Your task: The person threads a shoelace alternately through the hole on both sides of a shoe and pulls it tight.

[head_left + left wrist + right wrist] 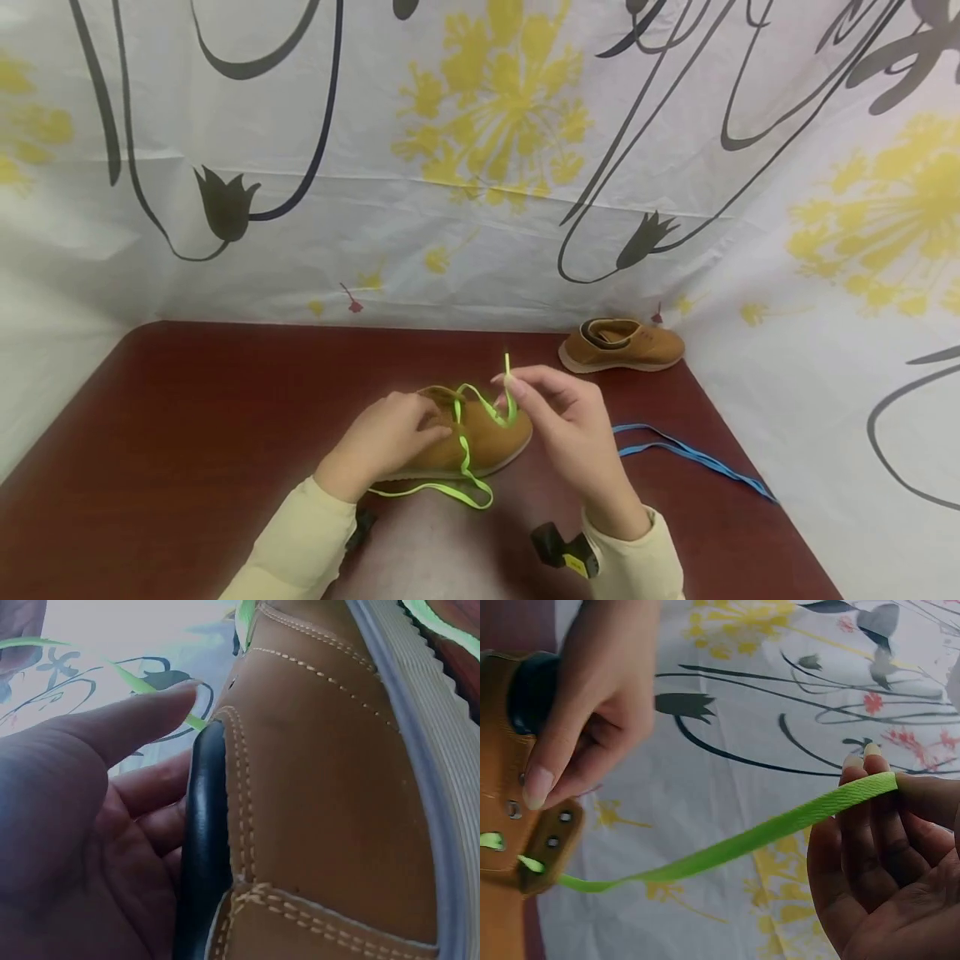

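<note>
In the head view, a tan shoe (468,437) on the table (187,433) is gripped by the left hand (390,437), and the green lace (510,392) is pinched by the right hand (562,417). In the left wrist view, the shoe's dark collar (204,847) is clasped by the fingers (150,712). In the right wrist view, the lace is held taut from an eyelet (532,864).

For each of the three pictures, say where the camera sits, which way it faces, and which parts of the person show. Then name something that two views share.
Head: above, facing forward and down at the table; both hands and sleeves show, left hand, right hand.
Left wrist: close beside the tan shoe, looking along the left palm and fingers.
Right wrist: looks across the right fingers pinching the green lace toward the shoe.
Shared: the right wrist and head views both show lace, shoe and left hand.
</note>
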The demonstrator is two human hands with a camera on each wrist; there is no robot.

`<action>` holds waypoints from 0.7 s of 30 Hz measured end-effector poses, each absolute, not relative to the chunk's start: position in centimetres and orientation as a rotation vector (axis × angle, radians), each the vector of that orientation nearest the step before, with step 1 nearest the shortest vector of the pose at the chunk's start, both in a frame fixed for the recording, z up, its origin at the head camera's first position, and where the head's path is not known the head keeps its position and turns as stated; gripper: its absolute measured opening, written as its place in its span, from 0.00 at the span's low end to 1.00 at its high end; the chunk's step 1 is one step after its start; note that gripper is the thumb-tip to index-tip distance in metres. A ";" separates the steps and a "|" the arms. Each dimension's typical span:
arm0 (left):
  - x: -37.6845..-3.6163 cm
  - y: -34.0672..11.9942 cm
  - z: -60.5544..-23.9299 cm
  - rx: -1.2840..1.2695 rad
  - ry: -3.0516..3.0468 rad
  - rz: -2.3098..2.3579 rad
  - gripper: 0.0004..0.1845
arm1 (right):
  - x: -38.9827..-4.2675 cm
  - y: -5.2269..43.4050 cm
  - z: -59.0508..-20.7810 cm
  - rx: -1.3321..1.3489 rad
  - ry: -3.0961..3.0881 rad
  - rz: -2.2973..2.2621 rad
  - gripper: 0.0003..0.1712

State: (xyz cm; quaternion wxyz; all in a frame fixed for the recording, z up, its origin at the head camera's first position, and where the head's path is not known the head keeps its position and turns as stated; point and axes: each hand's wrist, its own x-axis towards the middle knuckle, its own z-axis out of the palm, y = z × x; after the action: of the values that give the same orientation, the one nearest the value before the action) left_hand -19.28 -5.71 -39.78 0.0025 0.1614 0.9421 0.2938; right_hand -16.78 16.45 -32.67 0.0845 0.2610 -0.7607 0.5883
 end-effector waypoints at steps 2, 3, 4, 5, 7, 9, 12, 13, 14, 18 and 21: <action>-19.2 -5.6 -39.8 0.533 2.944 0.914 0.11 | -16.6 16.3 -33.3 0.783 -2.305 1.754 0.08; -19.2 -5.6 -39.8 0.531 2.943 0.911 0.10 | -16.5 16.2 -33.7 0.783 -2.329 1.757 0.08; -19.2 -5.5 -39.7 0.526 2.943 0.912 0.08 | -16.5 16.1 -34.1 0.778 -2.359 1.757 0.08; -19.2 -5.5 -39.7 0.521 2.945 0.912 0.07 | -16.4 16.0 -34.4 0.775 -2.389 1.759 0.08; -19.2 -5.4 -39.6 0.502 2.949 0.910 0.05 | -16.3 15.8 -35.2 0.764 -2.445 1.765 0.09; -19.1 -5.3 -39.5 0.486 2.953 0.903 0.05 | -16.3 15.7 -36.0 0.742 -2.499 1.759 0.09; -19.1 -5.1 -39.4 0.491 2.964 0.890 0.05 | -16.3 15.6 -37.1 0.719 -2.568 1.733 0.10; -19.1 -5.1 -39.4 0.496 2.969 0.882 0.05 | -16.4 15.6 -37.5 0.711 -2.599 1.715 0.11; -19.1 -5.1 -39.4 0.503 2.970 0.878 0.05 | -16.4 15.6 -37.9 0.710 -2.624 1.715 0.12; -19.0 -5.0 -39.3 0.516 2.973 0.861 0.07 | -16.8 15.4 -39.4 0.708 -2.749 1.626 0.14; -19.0 -5.0 -39.2 0.526 2.973 0.858 0.08 | -17.3 15.1 -40.4 0.703 -2.813 1.571 0.13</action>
State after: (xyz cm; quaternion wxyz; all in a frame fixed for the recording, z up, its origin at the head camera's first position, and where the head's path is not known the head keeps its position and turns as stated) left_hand -18.96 -5.04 -39.19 0.0016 0.1675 0.9472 0.2734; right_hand -17.28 15.12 -40.37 -0.0780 0.2125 -0.8504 0.4748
